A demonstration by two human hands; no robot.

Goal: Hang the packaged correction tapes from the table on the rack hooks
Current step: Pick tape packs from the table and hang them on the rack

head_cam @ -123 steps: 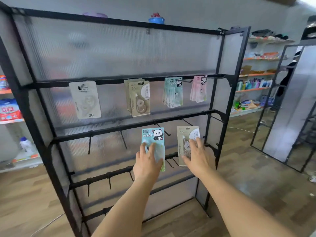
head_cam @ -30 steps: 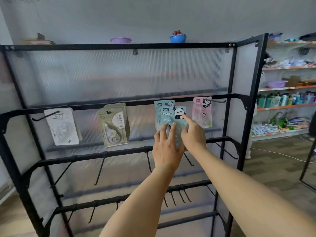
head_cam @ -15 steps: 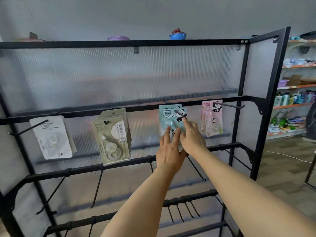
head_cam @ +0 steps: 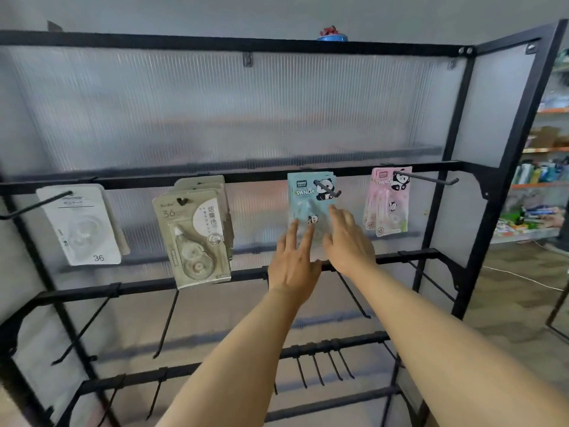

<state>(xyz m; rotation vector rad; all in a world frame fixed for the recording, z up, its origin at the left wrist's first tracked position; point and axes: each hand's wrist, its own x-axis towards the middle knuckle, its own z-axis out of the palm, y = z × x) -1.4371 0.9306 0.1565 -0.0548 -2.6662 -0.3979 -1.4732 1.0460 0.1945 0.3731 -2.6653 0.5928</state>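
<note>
Both hands are reaching up to the black rack, meeting at the blue panda correction tape packs that are hanging from a hook on the upper rail. The left hand is lying with its fingers straight and spread, fingertips touching the lower part of the front blue pack. The right hand is just beside it, fingers extended and loosely apart, index pointing up along the pack's right edge; neither hand is gripping anything. On the same rail, pink panda packs are hanging on the hook to the right, beige packs are hanging to the left, and a white pack is hanging farthest left. The rails below are carrying bare hooks. A store shelf of goods is showing at the far right.
</note>
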